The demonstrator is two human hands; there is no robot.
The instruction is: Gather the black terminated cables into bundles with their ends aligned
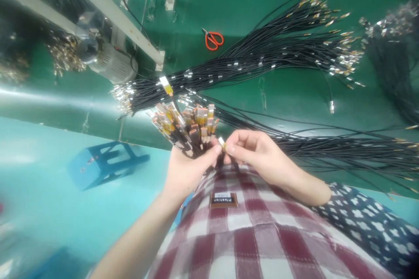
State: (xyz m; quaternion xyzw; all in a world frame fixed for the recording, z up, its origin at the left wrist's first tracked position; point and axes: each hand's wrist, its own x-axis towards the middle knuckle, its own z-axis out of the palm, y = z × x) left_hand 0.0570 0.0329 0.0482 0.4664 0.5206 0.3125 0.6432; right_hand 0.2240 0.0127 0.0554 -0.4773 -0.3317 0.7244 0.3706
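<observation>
My left hand (pixel 187 165) is closed round a bunch of thin black cables (pixel 183 124) whose ends carry small copper and yellow taped tips. These tips fan upward above the fist. My right hand (pixel 253 150) pinches one small metal cable tip (pixel 221 142) between thumb and forefinger, right beside my left thumb. Both hands hover over my checked red and white apron (pixel 248 226), at the near edge of the green table (pixel 281 96).
Large bundles of black cables with metal ends (pixel 262 56) lie across the table, and more (pixel 343 148) run off to the right. Orange-handled scissors (pixel 213 39) lie further back. A grey motor (pixel 108 59) hangs under a white frame at left. A blue stool (pixel 104 163) stands on the floor.
</observation>
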